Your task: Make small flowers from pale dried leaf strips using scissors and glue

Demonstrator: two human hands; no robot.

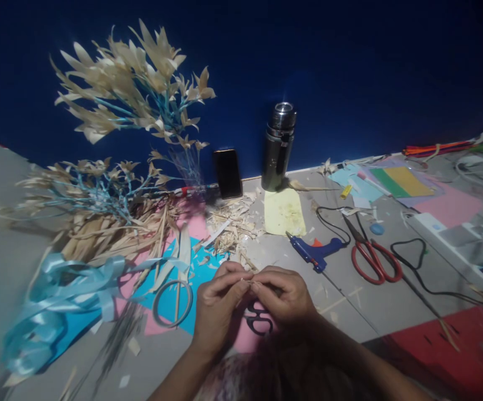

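My left hand (222,303) and my right hand (285,295) meet fingertip to fingertip low in the middle of the view. Both are closed in a pinch around something small and pale, mostly hidden by the fingers. Under them lie the dark handles of small scissors (260,325) on pink paper. Just left of my left hand, a roll of tape (190,303) rests on blue paper (208,262). Beyond my right hand is a blue glue gun (316,253), with red-handled scissors (370,259) to its right.
Dried-husk flowers (141,83) stand at back left, above light-blue ribbon (74,284) and dry husks (116,231). A phone (228,174) leans against the blue wall near a thermos (280,147). Yellow paper (283,213) lies in front. Black cord (437,292) and red sheets (454,348) are right.
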